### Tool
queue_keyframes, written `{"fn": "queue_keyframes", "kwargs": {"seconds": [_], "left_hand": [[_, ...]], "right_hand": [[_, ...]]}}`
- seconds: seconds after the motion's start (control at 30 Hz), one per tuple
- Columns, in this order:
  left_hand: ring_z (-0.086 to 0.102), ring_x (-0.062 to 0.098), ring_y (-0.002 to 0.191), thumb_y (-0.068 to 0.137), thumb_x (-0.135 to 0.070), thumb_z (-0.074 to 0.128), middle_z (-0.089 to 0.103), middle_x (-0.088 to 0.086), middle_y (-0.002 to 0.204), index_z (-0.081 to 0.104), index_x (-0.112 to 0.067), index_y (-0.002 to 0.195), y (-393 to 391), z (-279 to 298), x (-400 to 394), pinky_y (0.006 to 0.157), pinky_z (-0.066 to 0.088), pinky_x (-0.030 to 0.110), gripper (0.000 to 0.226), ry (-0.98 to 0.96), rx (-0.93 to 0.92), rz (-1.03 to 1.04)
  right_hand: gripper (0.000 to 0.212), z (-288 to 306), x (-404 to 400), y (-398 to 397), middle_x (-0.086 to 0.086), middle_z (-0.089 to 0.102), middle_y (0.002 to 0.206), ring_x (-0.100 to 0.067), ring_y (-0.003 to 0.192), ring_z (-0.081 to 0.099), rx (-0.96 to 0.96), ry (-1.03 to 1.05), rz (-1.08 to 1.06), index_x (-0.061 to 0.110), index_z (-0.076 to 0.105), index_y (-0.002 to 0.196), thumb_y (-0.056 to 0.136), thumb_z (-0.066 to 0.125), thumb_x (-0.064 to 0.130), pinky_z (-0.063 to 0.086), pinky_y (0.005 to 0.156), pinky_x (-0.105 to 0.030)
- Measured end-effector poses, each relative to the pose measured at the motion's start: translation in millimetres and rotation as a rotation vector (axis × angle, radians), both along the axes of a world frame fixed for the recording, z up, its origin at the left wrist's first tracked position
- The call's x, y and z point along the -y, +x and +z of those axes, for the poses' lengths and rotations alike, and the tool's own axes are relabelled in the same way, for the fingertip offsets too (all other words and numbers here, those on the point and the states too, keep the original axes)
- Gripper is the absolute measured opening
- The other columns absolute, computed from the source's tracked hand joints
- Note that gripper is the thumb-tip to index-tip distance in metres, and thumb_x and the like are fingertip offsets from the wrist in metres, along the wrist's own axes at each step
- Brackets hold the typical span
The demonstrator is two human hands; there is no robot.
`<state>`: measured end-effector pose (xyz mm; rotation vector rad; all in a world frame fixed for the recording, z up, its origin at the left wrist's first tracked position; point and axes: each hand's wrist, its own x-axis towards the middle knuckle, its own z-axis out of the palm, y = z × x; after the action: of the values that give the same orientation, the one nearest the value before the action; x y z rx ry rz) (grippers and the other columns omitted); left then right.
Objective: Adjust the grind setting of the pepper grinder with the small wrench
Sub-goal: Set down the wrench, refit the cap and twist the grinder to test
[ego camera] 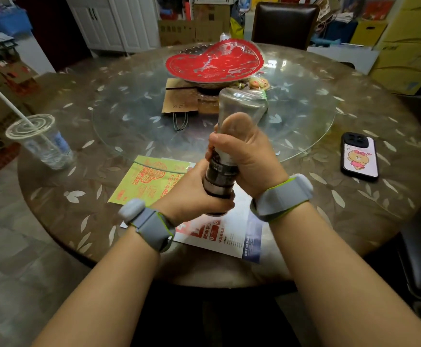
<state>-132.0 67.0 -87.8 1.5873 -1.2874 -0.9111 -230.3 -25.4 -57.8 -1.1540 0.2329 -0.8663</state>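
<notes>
I hold the pepper grinder [225, 156] in both hands above the near part of the round table [354, 196]. It is tilted, its clear glass body pointing away from me and its black and silver grinding head toward me. My right hand [244, 156] wraps the glass body from the right. My left hand [194, 194] grips the dark grinding head from below and left. No wrench is visible in this view. Both wrists carry grey bands.
A plastic cup with a straw [41, 144] stands at the left. A phone [360, 156] lies at the right. Printed leaflets [141, 181] lie under my hands. A red heart-shaped dish [214, 61] and a paper bag [179, 98] sit on the glass turntable [129, 116]. A chair [284, 23] stands behind the table.
</notes>
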Motion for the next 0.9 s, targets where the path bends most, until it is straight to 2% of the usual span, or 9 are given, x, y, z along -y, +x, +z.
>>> {"fn": "queue_keyframes", "kwargs": {"seconds": [0.1, 0.2, 0.27, 0.37, 0.5, 0.6, 0.67, 0.77, 0.9], "left_hand": [[0.066, 0.033, 0.085, 0.061, -0.012, 0.074, 0.071, 0.014, 0.084, 0.064, 0.006, 0.089, 2, 2, -6, 0.09, 0.051, 0.057, 0.034, 0.051, -0.169, -0.3], [0.064, 0.035, 0.086, 0.063, -0.008, 0.073, 0.07, 0.015, 0.085, 0.065, 0.005, 0.086, 2, -4, -8, 0.095, 0.046, 0.064, 0.028, 0.054, -0.214, -0.371], [0.066, 0.034, 0.085, 0.063, -0.008, 0.074, 0.07, 0.015, 0.085, 0.065, 0.004, 0.088, 1, -4, -8, 0.089, 0.054, 0.054, 0.029, 0.044, -0.16, -0.284], [0.07, 0.018, 0.079, 0.063, -0.005, 0.077, 0.073, 0.008, 0.085, 0.059, -0.004, 0.099, -4, -6, -2, 0.073, 0.059, 0.036, 0.041, -0.009, -0.022, -0.04], [0.069, 0.012, 0.081, 0.057, -0.016, 0.081, 0.071, -0.003, 0.09, 0.057, -0.023, 0.106, -7, -15, 5, 0.071, 0.057, 0.037, 0.056, -0.079, 0.122, 0.178], [0.067, 0.016, 0.094, 0.056, -0.026, 0.081, 0.07, -0.004, 0.105, 0.05, -0.026, 0.126, -13, -18, 8, 0.082, 0.056, 0.041, 0.077, -0.087, 0.195, 0.294], [0.065, 0.02, 0.099, 0.059, -0.037, 0.076, 0.07, -0.001, 0.106, 0.044, -0.025, 0.134, -22, -18, 7, 0.083, 0.053, 0.039, 0.082, -0.11, 0.248, 0.391], [0.065, 0.026, 0.094, 0.062, -0.041, 0.07, 0.066, -0.005, 0.089, 0.038, -0.022, 0.138, -27, -18, 6, 0.076, 0.051, 0.038, 0.085, -0.136, 0.307, 0.458], [0.06, 0.014, 0.085, 0.063, -0.023, 0.081, 0.062, -0.013, 0.085, 0.034, -0.021, 0.142, -17, -11, 5, 0.069, 0.047, 0.02, 0.092, -0.041, 0.317, 0.346]], "right_hand": [[0.039, 5, 5, -8, -0.009, 0.058, 0.071, -0.024, 0.062, 0.058, 0.025, 0.065, 0.355, 0.007, 0.056, 0.086, 0.06, 0.083, 0.011, 0.052, 0.064, -0.035], [0.033, 3, 1, -11, -0.008, 0.06, 0.071, -0.023, 0.062, 0.059, 0.05, 0.08, 0.43, 0.008, 0.061, 0.087, 0.063, 0.083, 0.014, 0.052, 0.064, -0.034], [0.024, 1, -2, -9, -0.008, 0.06, 0.069, -0.023, 0.06, 0.059, 0.011, 0.05, 0.307, 0.006, 0.059, 0.085, 0.069, 0.076, 0.003, 0.052, 0.063, -0.033], [0.028, -2, -5, -4, -0.011, 0.056, 0.069, -0.024, 0.057, 0.059, -0.047, -0.006, 0.01, 0.002, 0.052, 0.089, 0.069, 0.073, 0.004, 0.051, 0.06, -0.032], [0.026, -5, -10, 3, -0.013, 0.053, 0.07, -0.028, 0.06, 0.058, -0.084, -0.042, -0.288, 0.013, 0.05, 0.076, 0.068, 0.073, 0.005, 0.053, 0.063, -0.039], [0.028, -11, -14, 11, -0.011, 0.055, 0.07, -0.042, 0.066, 0.061, -0.104, -0.043, -0.513, 0.027, 0.052, 0.071, 0.064, 0.076, 0.015, 0.055, 0.073, -0.055], [0.03, -15, -18, 16, -0.007, 0.058, 0.073, -0.046, 0.075, 0.063, -0.108, 0.016, -0.63, 0.027, 0.051, 0.078, 0.063, 0.077, 0.022, 0.053, 0.078, -0.057], [0.037, -20, -24, 17, -0.005, 0.059, 0.075, -0.037, 0.074, 0.064, -0.06, 0.122, -0.695, 0.016, 0.049, 0.087, 0.066, 0.079, 0.021, 0.053, 0.082, -0.054], [0.039, -16, -22, 9, -0.008, 0.057, 0.079, -0.03, 0.076, 0.061, -0.08, 0.148, -0.565, 0.015, 0.049, 0.087, 0.064, 0.08, 0.018, 0.053, 0.084, -0.05]]}}
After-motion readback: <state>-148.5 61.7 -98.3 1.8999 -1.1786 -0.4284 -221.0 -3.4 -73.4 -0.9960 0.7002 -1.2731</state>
